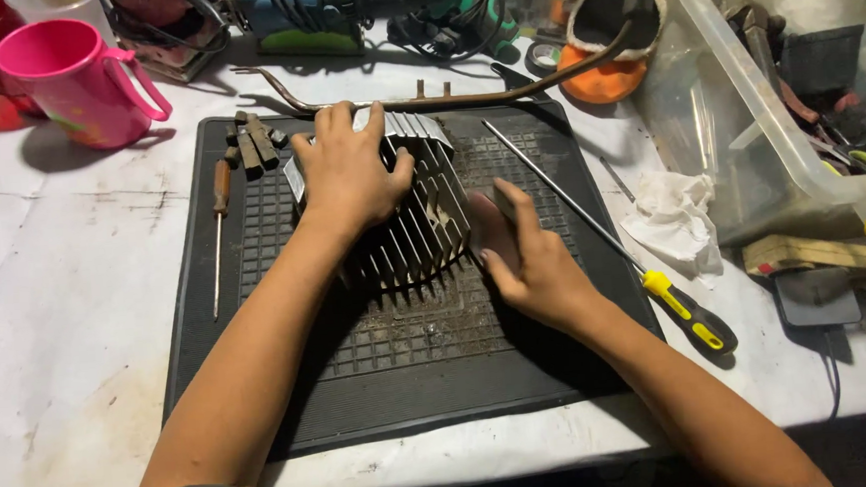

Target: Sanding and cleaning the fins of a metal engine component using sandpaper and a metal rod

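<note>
A finned grey metal engine cylinder (422, 224) lies on its side in the middle of a black ribbed rubber mat (261, 384). My left hand (346, 169) rests flat over its top, fingers spread across the fins and gripping it. My right hand (519, 258) presses against the cylinder's right end, thumb up along the edge, with something flat and dark possibly under the palm; I cannot tell what.
A long screwdriver with yellow-black handle (693, 318) lies at the mat's right edge, a thin wooden-handled tool (219, 221) at left beside small metal pieces (255, 142). Pink mug (72, 80), bent rod (424, 99), white rag (674, 217), clear tool bin (776, 122), power tools behind.
</note>
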